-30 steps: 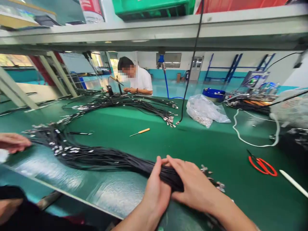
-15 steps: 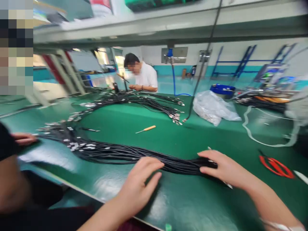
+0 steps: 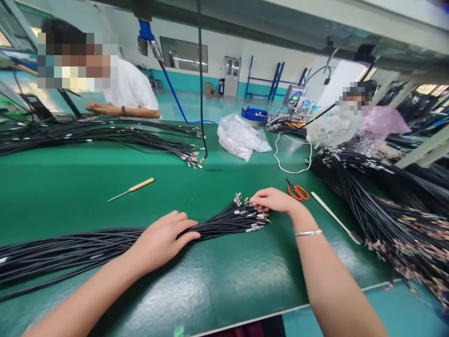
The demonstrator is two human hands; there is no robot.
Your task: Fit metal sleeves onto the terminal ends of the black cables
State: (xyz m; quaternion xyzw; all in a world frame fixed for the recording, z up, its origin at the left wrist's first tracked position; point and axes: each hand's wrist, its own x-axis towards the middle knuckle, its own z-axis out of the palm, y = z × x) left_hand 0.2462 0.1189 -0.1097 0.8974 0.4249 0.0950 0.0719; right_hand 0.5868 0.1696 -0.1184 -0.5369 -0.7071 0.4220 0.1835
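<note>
A thick bundle of black cables runs across the green table from the left, its ends fanned out with small metal connectors. My left hand is wrapped over the bundle a little short of those ends, gripping it from above. At the far tip of the fan, my right hand has its fingers closed on the connector ends; which single piece they pinch is hard to make out. A wooden-handled awl lies beyond my left hand. Orange-handled scissors lie just past my right hand.
A white stick-like tool lies right of the scissors. Large piles of black cables cover the right side. A second cable bundle and a clear plastic bag lie at the back. One person works opposite; another sits behind a white fan.
The view has swung right. My left hand has closed round the cable bundle. My right hand has moved from gripping the bundle to its connector ends, which now show fanned out.
</note>
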